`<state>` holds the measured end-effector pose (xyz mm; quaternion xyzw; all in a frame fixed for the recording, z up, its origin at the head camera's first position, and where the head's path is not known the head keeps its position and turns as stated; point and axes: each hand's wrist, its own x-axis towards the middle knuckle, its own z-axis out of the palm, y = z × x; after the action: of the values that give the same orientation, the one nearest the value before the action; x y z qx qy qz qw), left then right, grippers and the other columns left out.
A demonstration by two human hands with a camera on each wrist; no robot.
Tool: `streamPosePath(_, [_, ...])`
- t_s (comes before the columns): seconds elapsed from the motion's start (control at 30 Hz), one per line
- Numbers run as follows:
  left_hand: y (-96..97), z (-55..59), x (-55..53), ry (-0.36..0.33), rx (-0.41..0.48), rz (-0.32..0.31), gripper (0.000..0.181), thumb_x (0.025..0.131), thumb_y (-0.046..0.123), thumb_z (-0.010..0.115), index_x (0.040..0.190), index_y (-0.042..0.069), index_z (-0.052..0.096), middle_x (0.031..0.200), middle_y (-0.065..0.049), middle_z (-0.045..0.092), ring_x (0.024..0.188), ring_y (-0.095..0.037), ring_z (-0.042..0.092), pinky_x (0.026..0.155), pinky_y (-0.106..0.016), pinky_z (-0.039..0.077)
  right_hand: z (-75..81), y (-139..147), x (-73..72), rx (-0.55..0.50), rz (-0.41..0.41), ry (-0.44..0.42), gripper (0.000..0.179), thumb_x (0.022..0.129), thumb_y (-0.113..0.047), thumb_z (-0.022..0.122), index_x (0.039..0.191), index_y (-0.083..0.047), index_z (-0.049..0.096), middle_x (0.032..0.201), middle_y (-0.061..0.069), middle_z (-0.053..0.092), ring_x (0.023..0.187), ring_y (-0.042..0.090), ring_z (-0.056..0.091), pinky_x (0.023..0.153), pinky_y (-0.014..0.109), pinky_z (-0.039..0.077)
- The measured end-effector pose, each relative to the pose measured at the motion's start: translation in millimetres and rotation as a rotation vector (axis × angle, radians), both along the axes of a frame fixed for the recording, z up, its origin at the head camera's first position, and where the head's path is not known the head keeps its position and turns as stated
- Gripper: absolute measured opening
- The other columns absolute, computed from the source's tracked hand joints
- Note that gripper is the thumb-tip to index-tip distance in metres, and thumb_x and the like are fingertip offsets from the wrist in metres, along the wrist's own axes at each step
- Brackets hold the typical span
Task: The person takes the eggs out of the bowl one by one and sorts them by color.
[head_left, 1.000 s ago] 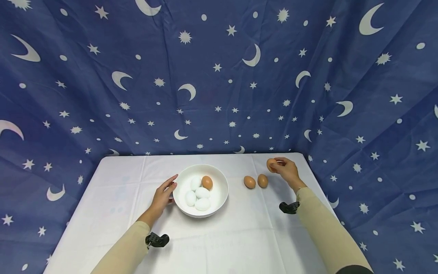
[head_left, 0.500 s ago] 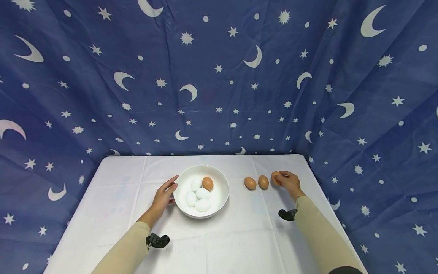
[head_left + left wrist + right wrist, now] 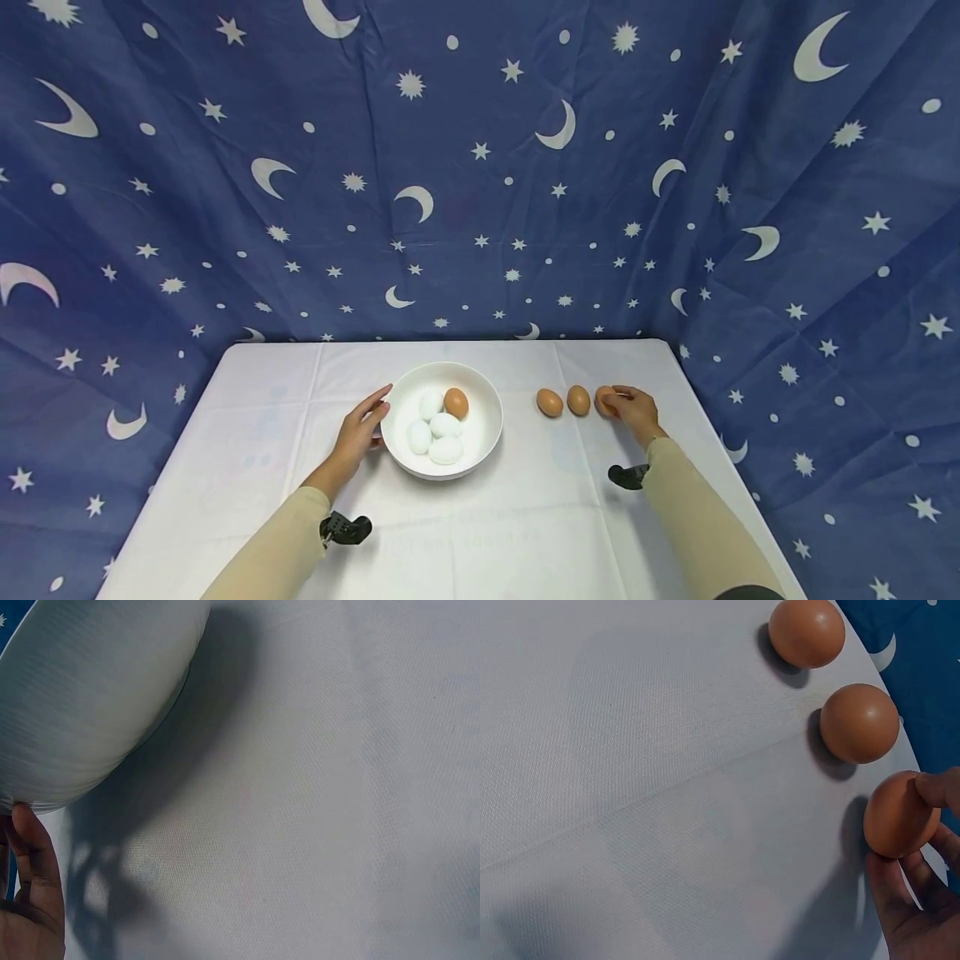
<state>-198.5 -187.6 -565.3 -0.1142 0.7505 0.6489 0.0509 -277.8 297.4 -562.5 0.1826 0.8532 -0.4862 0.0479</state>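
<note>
My right hand pinches a brown egg between thumb and fingertips, low over the white cloth. Two more brown eggs, the left one and the middle one, lie just to its left, so the three form a short row. My left hand rests against the left side of a white bowl, fingertips at the rim; in the left wrist view the thumb touches its outer wall. Inside the bowl are several white eggs and one brown egg.
A white cloth with fold creases covers the table. Behind and at both sides hangs a dark blue curtain with moons and stars. The table's right edge runs close beside the right hand.
My right hand has brought its brown egg down toward the near side, into line with the two others on the cloth. The left hand and the bowl have stayed in place.
</note>
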Motion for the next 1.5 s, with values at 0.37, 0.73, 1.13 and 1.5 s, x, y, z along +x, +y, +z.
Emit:
streamPosePath(0.37, [0.2,-0.9,1.8,0.050,-0.010,0.006,0.044,0.102,0.032,0.053,0.145,0.022,0.051,0.125,-0.011,0.048,0.082,-0.011,0.055,0.063,-0.026,0.053,-5.4,-2.3,3.4,0.011,-0.022,-0.028,0.053,0.091,-0.025,0.066,0.136,0.002,0.055,0.127,0.024,0.060,0.105,0.026,0.058,0.074,0.020,0.046])
streamPosePath(0.73, [0.5,1.0,0.3,0.010,-0.006,-0.005,0.046,0.103,0.032,0.053,0.147,0.020,0.048,0.128,-0.012,0.047,0.083,-0.010,0.054,0.065,-0.026,0.052,-5.1,0.7,1.3,-0.006,-0.020,-0.031,0.055,0.092,-0.026,0.065,0.137,0.003,0.053,0.132,0.026,0.057,0.110,0.026,0.059,0.076,0.019,0.049])
streamPosePath(1.13, [5.3,28.9,6.0,-0.024,0.021,-0.020,0.045,0.104,0.022,0.051,0.148,0.013,0.046,0.130,-0.016,0.046,0.082,-0.014,0.053,0.069,-0.034,0.054,29.7,-18.2,-8.3,0.033,-0.188,0.120,0.043,0.092,-0.024,0.068,0.126,-0.001,0.060,0.122,0.020,0.060,0.104,0.029,0.057,0.080,0.032,0.048])
streamPosePath(1.5, [-1.1,2.4,-0.1,-0.004,-0.009,-0.003,0.047,0.103,0.032,0.053,0.147,0.020,0.047,0.130,-0.012,0.046,0.081,-0.009,0.054,0.065,-0.026,0.052,73.9,-120.8,-7.0,-0.061,0.047,0.326,0.035,0.090,-0.019,0.071,0.120,-0.002,0.064,0.116,0.015,0.066,0.104,0.028,0.062,0.088,0.037,0.052])
